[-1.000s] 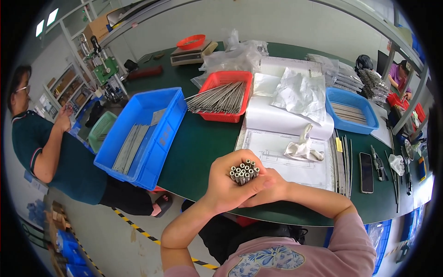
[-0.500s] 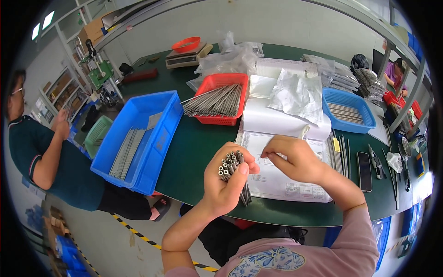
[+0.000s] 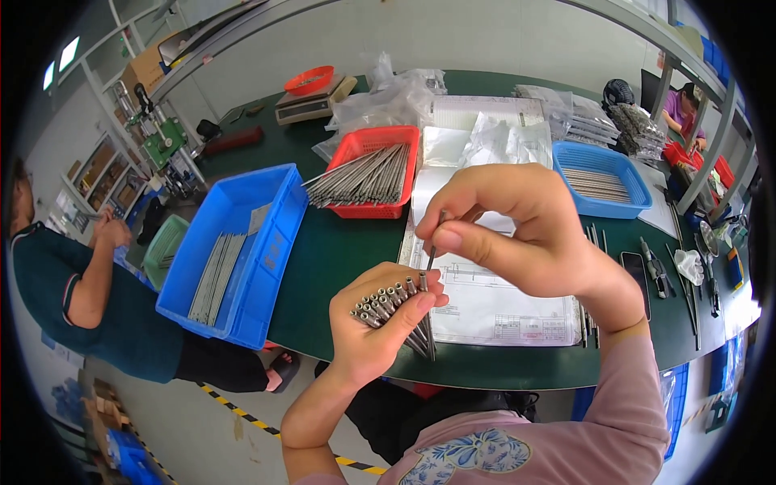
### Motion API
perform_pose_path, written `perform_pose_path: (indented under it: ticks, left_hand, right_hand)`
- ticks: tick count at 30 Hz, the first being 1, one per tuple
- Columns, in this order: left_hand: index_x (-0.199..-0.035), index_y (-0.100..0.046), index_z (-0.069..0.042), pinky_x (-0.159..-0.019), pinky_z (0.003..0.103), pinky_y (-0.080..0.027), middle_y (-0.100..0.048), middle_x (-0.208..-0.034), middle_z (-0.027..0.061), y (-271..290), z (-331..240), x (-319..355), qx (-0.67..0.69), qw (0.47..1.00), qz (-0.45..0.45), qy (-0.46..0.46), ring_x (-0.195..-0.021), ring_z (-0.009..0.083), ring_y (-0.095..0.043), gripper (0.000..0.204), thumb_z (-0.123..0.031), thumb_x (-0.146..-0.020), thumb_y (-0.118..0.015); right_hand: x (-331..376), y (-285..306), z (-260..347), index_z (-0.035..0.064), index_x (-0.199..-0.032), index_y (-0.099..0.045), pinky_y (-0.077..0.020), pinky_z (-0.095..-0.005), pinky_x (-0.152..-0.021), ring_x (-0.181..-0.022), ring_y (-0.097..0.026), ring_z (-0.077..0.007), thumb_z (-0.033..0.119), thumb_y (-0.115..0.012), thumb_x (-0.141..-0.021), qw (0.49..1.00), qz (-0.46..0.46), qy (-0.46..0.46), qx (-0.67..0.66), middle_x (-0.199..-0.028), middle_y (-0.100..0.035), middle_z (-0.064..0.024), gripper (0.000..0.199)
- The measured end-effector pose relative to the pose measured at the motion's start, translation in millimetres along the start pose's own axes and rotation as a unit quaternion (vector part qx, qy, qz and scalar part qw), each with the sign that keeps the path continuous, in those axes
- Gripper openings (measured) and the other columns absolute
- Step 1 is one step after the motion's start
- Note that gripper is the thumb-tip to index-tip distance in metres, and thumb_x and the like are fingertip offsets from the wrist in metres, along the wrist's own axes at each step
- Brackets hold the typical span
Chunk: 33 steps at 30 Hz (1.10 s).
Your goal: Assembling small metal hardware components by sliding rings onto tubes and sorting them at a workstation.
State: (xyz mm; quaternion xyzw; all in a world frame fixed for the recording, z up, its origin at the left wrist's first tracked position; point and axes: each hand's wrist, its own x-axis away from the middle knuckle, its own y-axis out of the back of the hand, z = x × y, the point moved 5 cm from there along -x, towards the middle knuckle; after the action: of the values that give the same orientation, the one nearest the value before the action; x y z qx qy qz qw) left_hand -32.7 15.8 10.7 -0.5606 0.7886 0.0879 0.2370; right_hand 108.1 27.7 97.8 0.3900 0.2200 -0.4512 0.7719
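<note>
Steel tubes (image 3: 386, 300), fanned out, are clasped by the left hand's (image 3: 365, 327) fingers at lower centre, hollow ends tilted upper-left; just above, a thin metal pin (image 3: 432, 259), near-upright, is pinched by the right hand (image 3: 517, 233), its lower end beside the rightmost tube, contact unclear.

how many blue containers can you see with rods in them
2 clearly: the deep blue bin, left of the red basket, and the light blue basket, right of it. Other blue bins, lower down, may hide some.
</note>
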Motion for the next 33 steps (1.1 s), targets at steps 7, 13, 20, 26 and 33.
perform_pose_path:
  ticks: [7,13,20,26,33]
  left_hand:
    - [-0.089,-0.062,0.007,-0.066,0.026,-0.052,-0.061,-0.084,0.0116,0,-1,1,-0.02,1.0,-0.007,-0.003,-0.073,0.0163,-0.062,0.013,0.002,-0.078,-0.064]
    - [-0.085,-0.062,0.007,-0.063,0.024,-0.05,-0.061,-0.081,0.0109,2,-1,0,-0.039,0.999,-0.008,-0.01,-0.071,0.0149,-0.061,0.01,0.001,-0.077,-0.065]
    - [-0.084,-0.062,0.007,-0.063,0.024,-0.049,-0.061,-0.081,0.0105,1,0,-3,-0.038,0.999,-0.006,-0.008,-0.071,0.0146,-0.061,0.01,0.0,-0.077,-0.065]
    - [-0.084,-0.063,0.006,-0.064,0.025,-0.049,-0.062,-0.081,0.0107,-1,2,-3,-0.043,0.999,-0.006,0.002,-0.072,0.0147,-0.061,0.01,-0.001,-0.078,-0.065]
    - [-0.087,-0.062,0.007,-0.065,0.026,-0.05,-0.063,-0.082,0.0116,-2,-2,-3,-0.083,0.996,0.015,-0.03,-0.073,0.0166,-0.062,0.012,-0.002,-0.079,-0.064]
  right_hand:
    - [-2,-7,-5,-0.0039,-0.082,-0.057,-0.0491,-0.0246,-0.057,-0.061,-0.06,-0.0131,-0.001,-0.059,-0.079,1.0,0.021,0.004,0.017,-0.07,-0.06,-0.0088,0.004]
    - [-7,-7,0,-0.0021,-0.076,-0.059,-0.0467,-0.0256,-0.051,-0.055,-0.06,-0.0167,-0.002,-0.057,-0.076,0.996,0.023,0.041,0.077,-0.063,-0.058,-0.0094,0.002]
    - [-5,-11,-10,-0.0014,-0.072,-0.059,-0.0466,-0.0267,-0.049,-0.053,-0.06,-0.0176,-0.003,-0.055,-0.073,0.999,0.031,0.017,0.029,-0.062,-0.058,-0.0093,0.004]
    - [-2,-8,-12,-0.002,-0.075,-0.059,-0.0467,-0.027,-0.05,-0.054,-0.06,-0.0174,-0.002,-0.058,-0.073,1.0,0.028,-0.003,0.007,-0.064,-0.059,-0.0098,0.002]
    - [-8,-2,5,-0.0027,-0.078,-0.059,-0.0471,-0.0257,-0.057,-0.062,-0.06,-0.015,0.0,-0.06,-0.077,0.996,-0.02,0.031,0.084,-0.072,-0.062,-0.0094,0.003]
